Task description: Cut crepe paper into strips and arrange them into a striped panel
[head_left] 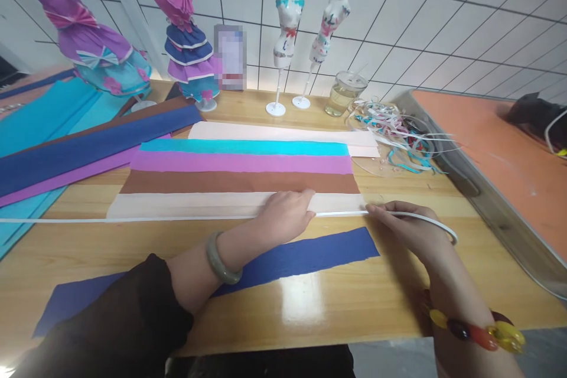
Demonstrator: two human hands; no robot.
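Strips of crepe-like paper lie side by side: turquoise (pixel 248 146), purple (pixel 243 162), brown (pixel 239 182) and cream (pixel 186 205). Along the near edge of the cream strip runs a narrow white strip (pixel 177 220), tape or ribbon, which reaches the left edge of the view. My left hand (pixel 287 212) rests on the cream strip, thumb and forefinger apart, thumb at the white strip. To the right, my right hand (pixel 407 227) pinches the white strip, whose loose end curves over the hand. A dark blue paper strip (pixel 310 257) lies nearer, partly under my left forearm.
Doll dress forms (pixel 287 29) stand at the back, two wearing ruffled paper dresses (pixel 188 53). A glass of pale liquid (pixel 345 93) stands beside a tangle of coloured scraps (pixel 394 130). Folded blue paper (pixel 88 139) lies left. An orange surface with a grey rim (pixel 496 153) borders the right.
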